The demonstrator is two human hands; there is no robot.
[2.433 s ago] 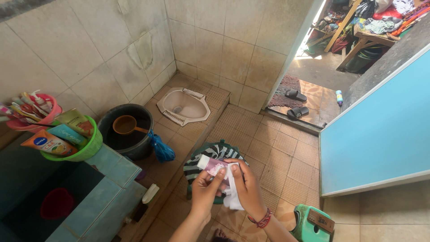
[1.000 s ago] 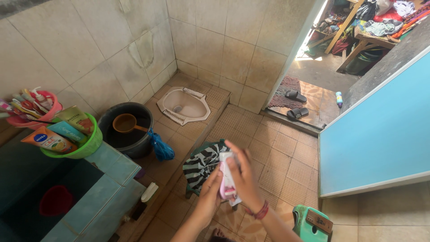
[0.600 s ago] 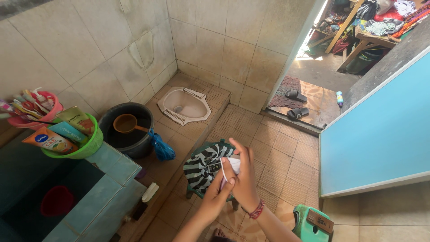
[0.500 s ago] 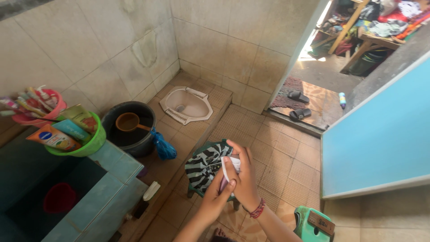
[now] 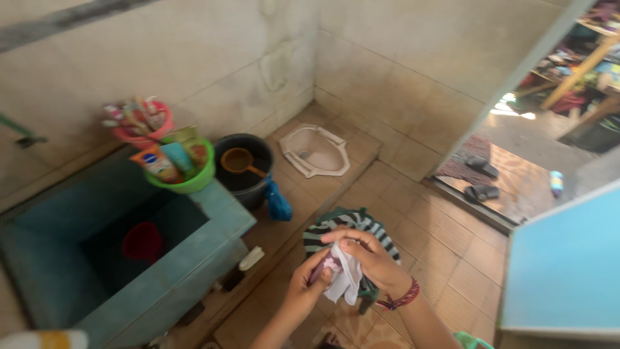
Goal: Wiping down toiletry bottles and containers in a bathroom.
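Tiled water basin (image 5: 213, 213) at left, striped cloth (image 5: 349, 223) on a stool below the hands; step in hand judged as wiping; left hand (image 5: 307, 284) grips a small pink tube (image 5: 326, 266); right hand (image 5: 374, 258) presses white cloth (image 5: 345, 284) against it; next calls for turning the tube.

Landmark: water tank (image 5: 97, 258), at left. Two bowls of tubes (image 5: 177, 169) sit on its far rim; a dipper (image 5: 143, 240) lies inside it. Bucket (image 5: 245, 174) just right of the tank, scoop (image 5: 237, 160) in it. Squat toilet (image 5: 315, 148) farther right, behind the bucket. Stool with cloth (image 5: 352, 226) right of the tank, under both hands. Doorway sandals (image 5: 481, 181) far right.
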